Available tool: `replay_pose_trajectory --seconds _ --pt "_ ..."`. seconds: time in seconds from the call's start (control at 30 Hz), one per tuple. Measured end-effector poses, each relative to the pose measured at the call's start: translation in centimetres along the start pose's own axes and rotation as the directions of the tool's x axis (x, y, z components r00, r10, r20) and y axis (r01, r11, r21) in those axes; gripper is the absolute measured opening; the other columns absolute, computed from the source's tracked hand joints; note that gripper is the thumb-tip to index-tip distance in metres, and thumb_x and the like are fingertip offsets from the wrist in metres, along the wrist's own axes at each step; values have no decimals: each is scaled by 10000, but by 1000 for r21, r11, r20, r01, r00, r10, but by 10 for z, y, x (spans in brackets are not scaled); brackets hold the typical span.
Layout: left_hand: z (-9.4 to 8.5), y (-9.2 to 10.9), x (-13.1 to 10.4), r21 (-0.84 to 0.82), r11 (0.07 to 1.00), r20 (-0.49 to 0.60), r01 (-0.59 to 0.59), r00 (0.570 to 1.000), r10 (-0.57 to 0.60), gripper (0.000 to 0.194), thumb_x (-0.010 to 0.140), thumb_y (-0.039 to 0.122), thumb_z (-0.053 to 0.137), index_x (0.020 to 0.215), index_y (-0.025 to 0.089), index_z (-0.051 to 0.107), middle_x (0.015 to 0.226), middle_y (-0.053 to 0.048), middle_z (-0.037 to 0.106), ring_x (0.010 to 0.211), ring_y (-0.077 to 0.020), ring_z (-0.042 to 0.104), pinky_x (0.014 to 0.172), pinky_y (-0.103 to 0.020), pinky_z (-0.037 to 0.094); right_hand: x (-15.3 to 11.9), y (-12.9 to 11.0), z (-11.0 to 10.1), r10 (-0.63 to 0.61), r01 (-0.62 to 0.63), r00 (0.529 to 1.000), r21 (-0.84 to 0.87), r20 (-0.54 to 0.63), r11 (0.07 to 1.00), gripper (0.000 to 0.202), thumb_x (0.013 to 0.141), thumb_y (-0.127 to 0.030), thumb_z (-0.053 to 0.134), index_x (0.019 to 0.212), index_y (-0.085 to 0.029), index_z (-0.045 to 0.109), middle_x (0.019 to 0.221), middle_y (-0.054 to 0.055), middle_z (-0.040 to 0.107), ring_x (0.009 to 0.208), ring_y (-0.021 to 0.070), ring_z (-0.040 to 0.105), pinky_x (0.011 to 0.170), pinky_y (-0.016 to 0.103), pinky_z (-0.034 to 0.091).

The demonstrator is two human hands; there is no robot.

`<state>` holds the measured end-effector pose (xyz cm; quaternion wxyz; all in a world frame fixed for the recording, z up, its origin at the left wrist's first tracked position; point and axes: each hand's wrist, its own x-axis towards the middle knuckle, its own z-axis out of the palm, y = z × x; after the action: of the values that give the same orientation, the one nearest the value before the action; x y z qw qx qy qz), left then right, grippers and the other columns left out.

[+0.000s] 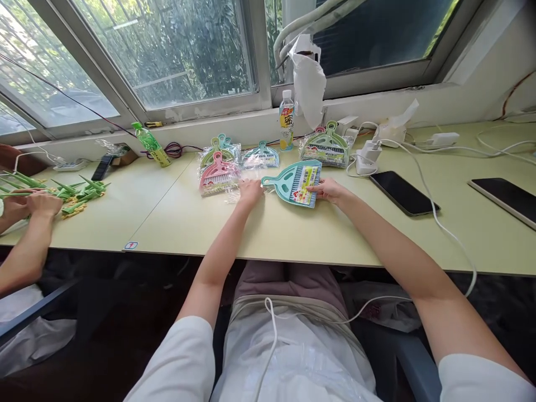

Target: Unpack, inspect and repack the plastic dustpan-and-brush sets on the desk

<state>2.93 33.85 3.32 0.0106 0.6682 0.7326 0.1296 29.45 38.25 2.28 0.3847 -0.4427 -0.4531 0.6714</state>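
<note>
Right hand (330, 190) pinches the right edge of the teal dustpan set (283, 190), one digit over the label (305, 186), the rest mostly hidden behind, so can't tell how far they spread. Left hand (250, 192) is at the handle (270, 181) end, fingers bunched and partly curled, right by some clear film. Can't tell if it grips handle, grips film or just rests there.

Teal set is out in front of the person, between the two hands, label facing up, over the table (176, 223). Can't tell if its lower edge touches down.

Status, my read: partway through a batch. Done as far as visible: brush and label are on the teal pan, and the pink dustpan set (218, 166) just left of the left hand looks to be in clear film. Same for the right-hand pile (329, 149) near the wall, green on top. Blue dustpan set (262, 153) lies behind the left hand; wrap unclear at this size.

Open item: teal one looks unwrapped, no obvious film over it, though glare could hide some. One frame doesn't show whether film is going on or off, so no count of what's left.
</note>
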Motion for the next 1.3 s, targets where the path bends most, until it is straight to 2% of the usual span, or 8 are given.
replay_pose_trajectory --seconds 0.17,0.37,0.57,0.7,0.77,0.97,1.17,1.3 --pt "3 -5 3 -53 996 -187 70 979 -78 343 775 313 664 1064 131 637 1219 -233 589 1276 -476 366 1052 -597 184 5 -4 -13 57 -55 998 -67 28 996 223 680 23 761 838 -127 711 894 103 772 781 236 750 825 429 632" --pt "-10 2 -1 153 981 22 116 992 -121 220 873 249 528 1011 158 672 1191 -186 614 1221 -371 454 1036 -501 273 4 -6 -13 64 -62 998 -70 24 996 263 684 11 772 900 -125 709 949 110 770 855 239 748 868 420 617" --pt "-8 8 -4 190 966 -138 177 979 -153 439 897 390 544 1236 112 574 1334 -235 513 1284 -389 395 1035 -503 292 1 -5 -8 41 -38 998 -74 39 996 234 698 8 762 880 -131 715 967 108 769 907 256 740 927 462 589" --pt "-2 1 2 188 970 -63 157 987 -148 261 904 214 479 1083 135 653 1259 -211 570 1274 -371 428 988 -488 355 2 -2 -7 31 -29 999 -60 31 998 219 704 14 751 862 -130 709 969 108 768 904 253 740 930 465 586" --pt "-1 0 3 187 972 -53 139 990 -132 268 883 119 446 1035 148 664 1176 -193 614 1222 -349 490 984 -468 363 3 -1 -6 23 -21 999 -54 37 998 219 700 12 756 859 -129 707 965 108 768 900 253 741 920 463 591" --pt "-5 7 -4 118 983 -102 143 986 -131 465 798 1 469 1236 142 540 1181 -183 629 1135 -321 577 967 -418 372 1 -2 -3 23 -22 999 -52 26 998 208 698 27 747 846 -114 707 937 115 769 874 258 744 923 474 588" --pt "-7 3 -3 124 982 -68 146 988 -138 328 853 104 487 1163 147 588 1173 -188 640 1168 -332 556 1029 -469 308 -3 -4 0 24 -24 1000 -53 -2 998 220 687 43 745 833 -116 702 941 115 767 895 265 741 923 480 590" --pt "-6 0 1 133 978 -54 163 986 -157 244 880 183 495 1072 175 646 1196 -170 638 1210 -319 520 1015 -449 332 -6 -6 3 20 -20 1000 -61 -6 998 208 707 43 728 837 -118 706 935 104 768 897 243 740 933 458 587"
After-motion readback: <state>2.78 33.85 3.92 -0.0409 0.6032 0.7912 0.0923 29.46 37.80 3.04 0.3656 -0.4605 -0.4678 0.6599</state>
